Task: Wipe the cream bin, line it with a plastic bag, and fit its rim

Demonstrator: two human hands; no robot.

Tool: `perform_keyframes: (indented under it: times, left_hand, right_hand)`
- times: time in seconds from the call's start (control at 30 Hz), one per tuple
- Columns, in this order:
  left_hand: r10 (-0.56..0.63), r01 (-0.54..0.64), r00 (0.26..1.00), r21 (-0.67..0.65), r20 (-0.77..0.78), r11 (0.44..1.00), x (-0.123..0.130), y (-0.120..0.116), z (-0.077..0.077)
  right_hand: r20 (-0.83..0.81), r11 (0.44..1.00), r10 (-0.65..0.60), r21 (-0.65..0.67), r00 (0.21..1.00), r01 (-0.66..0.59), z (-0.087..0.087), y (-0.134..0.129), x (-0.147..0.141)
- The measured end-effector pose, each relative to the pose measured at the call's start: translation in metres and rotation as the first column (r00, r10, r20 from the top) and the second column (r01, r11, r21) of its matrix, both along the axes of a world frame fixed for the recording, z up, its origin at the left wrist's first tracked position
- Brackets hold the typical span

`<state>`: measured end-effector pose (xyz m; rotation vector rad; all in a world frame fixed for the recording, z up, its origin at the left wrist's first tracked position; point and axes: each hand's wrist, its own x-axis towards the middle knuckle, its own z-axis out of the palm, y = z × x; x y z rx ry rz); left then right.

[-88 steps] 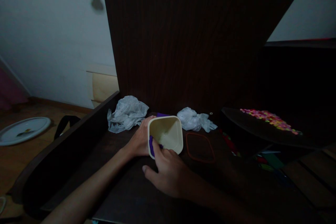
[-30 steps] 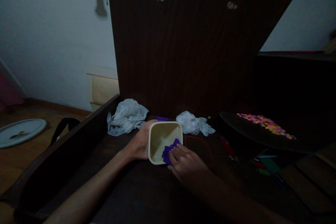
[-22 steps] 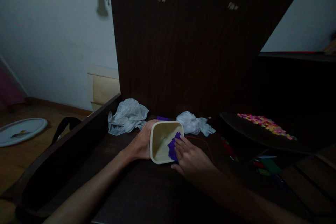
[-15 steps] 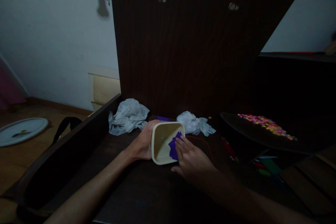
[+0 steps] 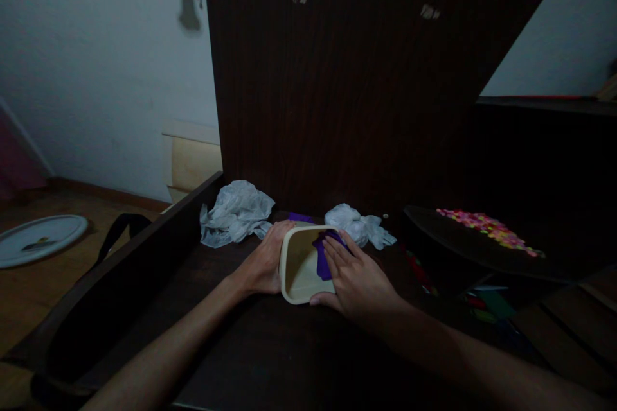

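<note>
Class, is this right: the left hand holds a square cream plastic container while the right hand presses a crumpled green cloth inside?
Wrong colour: the head view shows the left hand holding the square cream plastic container while the right hand presses a crumpled purple cloth, not green, inside.

Cream container (image 5: 301,279), purple cloth (image 5: 323,263), whitish bags (image 5: 240,209), tabletop (image 5: 270,340) apparently dark brown in dim light.

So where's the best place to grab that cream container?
Probably the container's left outer wall, just behind the rim, coming from the left. Its open mouth tilts toward the viewer, and on the right side the right hand's fingers hold the purple cloth inside, so gripping from the left should leave the opening free.
</note>
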<state>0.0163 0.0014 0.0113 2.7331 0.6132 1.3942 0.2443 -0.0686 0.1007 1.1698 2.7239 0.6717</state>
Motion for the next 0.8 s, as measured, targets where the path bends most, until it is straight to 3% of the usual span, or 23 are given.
perform_keyframes:
  times: [0.2,0.43,0.67,0.8]
  left_hand:
    - [0.011,-0.011,1.000,-0.009,0.000,1.000,-0.002,0.000,-0.002]
    - [0.000,0.000,1.000,-0.019,0.023,1.000,-0.002,-0.003,0.005]
    - [-0.006,0.008,0.999,-0.041,0.033,0.999,-0.001,-0.001,0.001]
    - [-0.006,0.007,1.000,-0.040,0.030,0.999,-0.001,-0.001,0.000]
  right_hand:
    - [-0.069,0.993,0.016,0.117,0.997,-0.007,-0.001,0.006,0.002]
    - [0.026,0.977,0.084,0.193,0.996,-0.087,0.005,0.009,-0.005]
    - [0.152,0.980,0.151,0.108,0.977,-0.168,0.012,0.010,-0.020]
    - [0.188,0.991,0.104,0.062,0.977,-0.117,0.007,0.012,-0.020]
